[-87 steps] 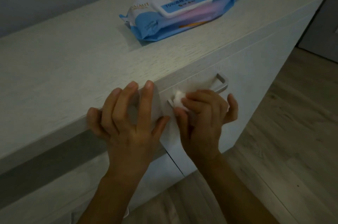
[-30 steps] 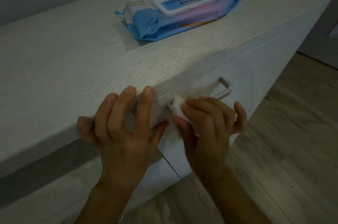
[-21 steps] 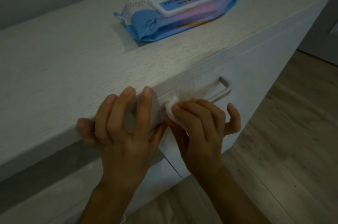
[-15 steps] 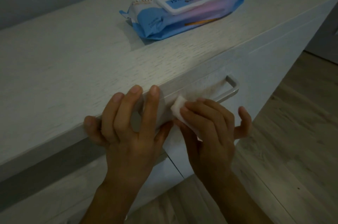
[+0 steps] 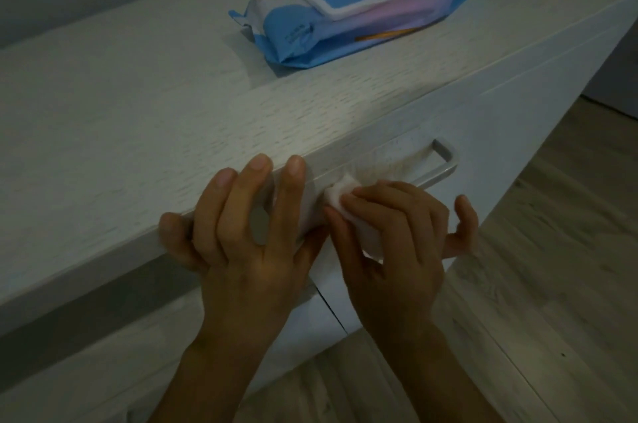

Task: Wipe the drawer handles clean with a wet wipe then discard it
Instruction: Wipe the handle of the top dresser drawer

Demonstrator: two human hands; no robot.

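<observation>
Left hand (image 5: 255,256) splayed; right hand (image 5: 397,250) pinching wipe (image 5: 340,193).

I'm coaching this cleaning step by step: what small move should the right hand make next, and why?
Probably slide the wipe rightward along the handle. The right hand pinches it at the handle's left end, the rest of the bar lies uncovered, and the left hand braces on the dresser top.
</observation>
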